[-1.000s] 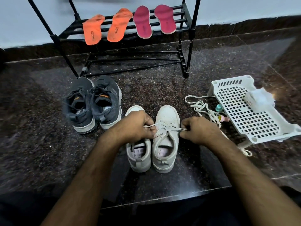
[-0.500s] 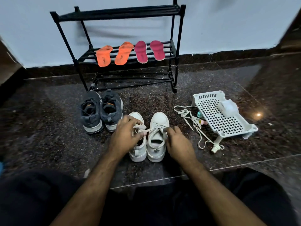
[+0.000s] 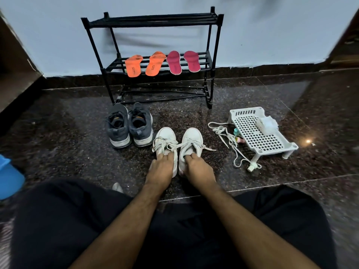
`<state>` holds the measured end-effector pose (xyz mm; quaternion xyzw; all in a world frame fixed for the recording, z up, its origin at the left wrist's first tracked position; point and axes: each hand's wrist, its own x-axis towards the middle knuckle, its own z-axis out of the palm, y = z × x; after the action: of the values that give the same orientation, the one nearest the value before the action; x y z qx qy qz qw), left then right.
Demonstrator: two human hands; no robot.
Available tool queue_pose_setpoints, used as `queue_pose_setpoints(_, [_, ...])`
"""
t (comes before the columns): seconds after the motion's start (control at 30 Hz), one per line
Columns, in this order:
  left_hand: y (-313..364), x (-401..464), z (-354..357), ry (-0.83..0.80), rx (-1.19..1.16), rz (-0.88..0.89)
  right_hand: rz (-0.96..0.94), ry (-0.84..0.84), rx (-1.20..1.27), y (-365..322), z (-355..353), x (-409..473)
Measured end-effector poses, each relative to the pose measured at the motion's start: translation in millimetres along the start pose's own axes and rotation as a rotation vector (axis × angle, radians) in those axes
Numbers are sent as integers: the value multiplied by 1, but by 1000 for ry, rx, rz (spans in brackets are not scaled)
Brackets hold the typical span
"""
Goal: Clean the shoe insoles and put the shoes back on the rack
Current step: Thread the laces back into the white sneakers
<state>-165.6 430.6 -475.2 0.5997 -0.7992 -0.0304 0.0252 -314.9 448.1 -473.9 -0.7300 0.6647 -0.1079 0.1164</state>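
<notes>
Each grip grasps a heel: left hand (image 3: 162,167) on the left white shoe (image 3: 166,139), right hand (image 3: 196,167) on the right white shoe (image 3: 192,140), both on the floor (image 3: 77,152) before the rack (image 3: 211,61) holding four insoles (image 3: 162,63).

head cam, looks fwd-down, floor near

Against the wall at the back, a shoe rack (image 3: 153,61), with four insoles (image 3: 162,63) side by side on its middle shelf. On the floor in front of the rack, one pair of sneakers (image 3: 129,125), and just right of and nearer than those, a second pair of shoes (image 3: 177,140), with the left hand (image 3: 161,167) in the left one and the right hand (image 3: 196,167) in the right one. Further right, loose laces (image 3: 227,136) beside a plastic tray (image 3: 258,133), with a small packet (image 3: 267,124) on the tray.
</notes>
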Motion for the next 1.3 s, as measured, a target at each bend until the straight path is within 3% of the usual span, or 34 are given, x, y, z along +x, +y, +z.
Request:
queue_pose_setpoints(0.17, [2, -6, -9, -16, -108, 17, -44, -4, -21, 0, -13, -6])
queue_pose_setpoints(0.4, [12, 10, -71, 157, -366, 80, -109, 234, -74, 7, -66, 6])
queue_pose_setpoints(0.7, [24, 49, -204, 379, -233, 112, -197, 423, -103, -17, -196, 50])
queue_pose_setpoints(0.97, [17, 85, -268, 537, -26, 148, -232, 546, -134, -34, -249, 88])
queue_pose_setpoints(1.3, [1, 178, -349, 648, -184, 193, -254, 612, -173, -50, -336, 179])
